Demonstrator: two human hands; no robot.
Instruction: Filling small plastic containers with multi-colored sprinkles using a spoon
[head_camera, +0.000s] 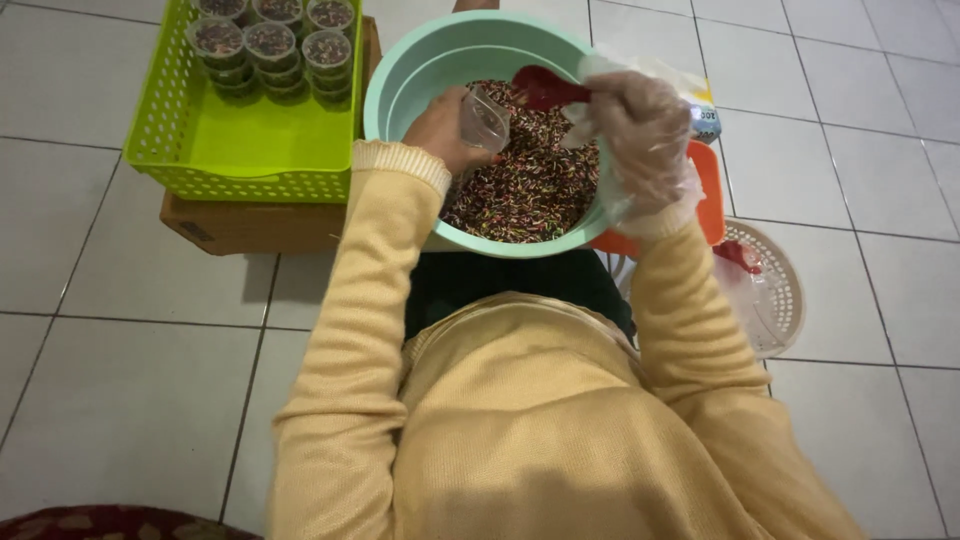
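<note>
Over the mint-green bowl (400, 80), both hands work above a bed of multicoloured sprinkles (530, 190). The left hand (440, 130) is bare and closed around a small clear plastic cup (485, 120); the fingers wrap the cup from the left, and the cup is tilted with its mouth toward the right hand. The right hand (640, 125) wears a loose clear plastic glove and is closed on the handle of a red scoop (545, 88). The scoop head lies just beside the cup rim, to the upper right of the left hand. Whether the scoop touches the cup cannot be told.

The sprinkles fill the bottom of the bowl directly below both hands. The bowl rests at the person's lap, between the two yellow sleeves.

To the upper left of the left hand stands a lime-green perforated basket (250, 150). It rests on a brown cardboard box (250, 228) on the white tiled floor (120, 340). Filled cups (270, 45) with clear lids are stacked at the far end of the basket; the near part of the basket floor is bare.

Below the right hand, an orange object (712, 190) shows from under the bowl rim. Further out from the right forearm lies a round beige slotted tray (785, 290) with clear plastic on it.
</note>
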